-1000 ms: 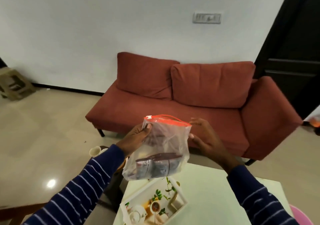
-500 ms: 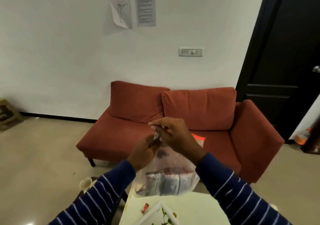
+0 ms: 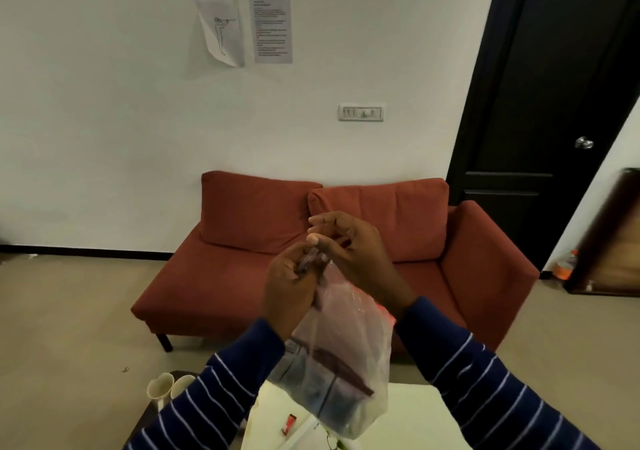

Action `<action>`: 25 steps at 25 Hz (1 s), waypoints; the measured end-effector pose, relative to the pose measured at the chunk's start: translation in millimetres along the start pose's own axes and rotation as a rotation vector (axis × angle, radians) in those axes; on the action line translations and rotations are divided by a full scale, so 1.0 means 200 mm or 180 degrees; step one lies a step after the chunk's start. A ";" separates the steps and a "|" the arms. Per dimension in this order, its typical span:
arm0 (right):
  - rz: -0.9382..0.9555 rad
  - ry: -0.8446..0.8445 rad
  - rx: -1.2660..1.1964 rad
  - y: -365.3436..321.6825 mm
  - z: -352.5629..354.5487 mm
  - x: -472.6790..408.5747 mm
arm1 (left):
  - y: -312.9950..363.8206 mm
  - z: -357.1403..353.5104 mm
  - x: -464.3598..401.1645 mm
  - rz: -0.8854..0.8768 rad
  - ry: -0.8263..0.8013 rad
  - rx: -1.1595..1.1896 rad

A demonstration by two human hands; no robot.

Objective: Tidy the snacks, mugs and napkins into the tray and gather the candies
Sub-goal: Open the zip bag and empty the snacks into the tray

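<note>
A clear zip bag (image 3: pixel 341 356) with an orange-red seal strip hangs in front of me, holding dark snack packets in its bottom. My left hand (image 3: pixel 289 288) pinches the bag's top at its left corner. My right hand (image 3: pixel 349 248) grips the same top edge right beside it, fingers curled over the seal. The bag dangles above the pale table (image 3: pixel 412 415). A small red candy (image 3: pixel 288 423) lies on the table below the bag. Only a sliver of the white tray (image 3: pixel 308 437) with a leaf pattern shows at the bottom edge.
Two cream mugs (image 3: pixel 166 387) stand on a dark surface at the lower left. A red sofa (image 3: pixel 346 241) fills the space behind the table. A black door (image 3: pixel 554 103) is at the right, with an orange bottle (image 3: pixel 564 264) on the floor.
The view has tilted up, so most of the tray dropped out of sight. My hands came together at the bag's top, from holding its two corners apart.
</note>
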State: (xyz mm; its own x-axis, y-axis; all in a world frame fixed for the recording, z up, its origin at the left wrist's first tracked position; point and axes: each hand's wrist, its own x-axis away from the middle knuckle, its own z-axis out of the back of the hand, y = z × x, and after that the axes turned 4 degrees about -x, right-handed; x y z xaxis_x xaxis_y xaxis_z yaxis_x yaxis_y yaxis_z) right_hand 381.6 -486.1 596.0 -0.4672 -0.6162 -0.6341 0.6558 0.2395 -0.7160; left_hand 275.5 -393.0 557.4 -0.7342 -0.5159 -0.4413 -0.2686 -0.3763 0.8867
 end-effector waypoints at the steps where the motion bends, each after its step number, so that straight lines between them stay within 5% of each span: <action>1: -0.0035 -0.0031 -0.0029 -0.01 0.02 0.01 | 0.03 0.00 0.01 -0.0087 0.0088 0.0003; 9: 0.0209 -0.0073 0.0026 -0.16 0.19 0.00 | 0.22 -0.06 -0.01 -0.0791 0.0573 -0.0143; 25: 0.0689 0.0075 0.0874 -0.25 0.49 -0.04 | 0.41 -0.32 -0.09 -0.0542 0.0596 0.0492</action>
State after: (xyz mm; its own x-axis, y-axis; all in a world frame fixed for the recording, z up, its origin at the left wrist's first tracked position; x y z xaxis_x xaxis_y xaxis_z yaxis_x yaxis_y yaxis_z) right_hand 410.4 -567.2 665.4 -0.3113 -0.5549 -0.7715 0.8747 0.1500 -0.4608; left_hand 307.2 -463.0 629.2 -0.5465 -0.5938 -0.5906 -0.4805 -0.3553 0.8018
